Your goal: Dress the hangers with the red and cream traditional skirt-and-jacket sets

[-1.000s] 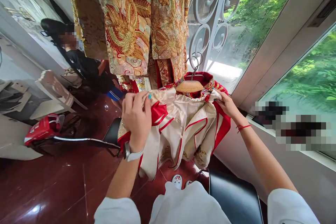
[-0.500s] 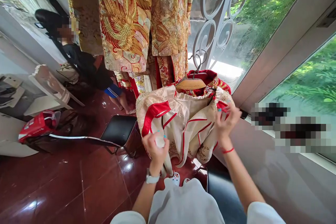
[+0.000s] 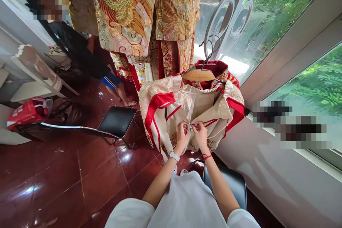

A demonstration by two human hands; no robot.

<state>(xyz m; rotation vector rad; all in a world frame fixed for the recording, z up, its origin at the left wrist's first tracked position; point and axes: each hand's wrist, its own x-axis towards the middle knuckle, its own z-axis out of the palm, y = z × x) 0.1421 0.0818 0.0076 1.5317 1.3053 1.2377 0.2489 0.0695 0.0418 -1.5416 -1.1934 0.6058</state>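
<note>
A cream satin garment with red trim (image 3: pixel 160 105) hangs from a wooden hanger (image 3: pixel 199 75) in front of me. Over a red and gold embroidered garment (image 3: pixel 224 74) it lies draped and loosely folded. My left hand (image 3: pixel 183 135), with a white watch at the wrist, is closed in a pinch on the cream cloth near its middle. Just beside it, my right hand (image 3: pixel 200 135), with a red string bracelet, pinches the same garment. The fingertips of both hands nearly touch. Exactly which edge or fastening lies between them is too small to make out.
Gold and red embroidered robes (image 3: pixel 125 10) hang above. A black-seated chair (image 3: pixel 117 121) stands left, another black chair (image 3: pixel 227 185) close at my right. A person in dark clothes (image 3: pixel 77 50) is at the far left, near a red bag (image 3: pixel 29 112). The window (image 3: pixel 307 89) lies right.
My hands were apart at the garment's two sides; they have come together at its middle. The cream cloth's right side now spreads wider, and the view has shifted slightly.
</note>
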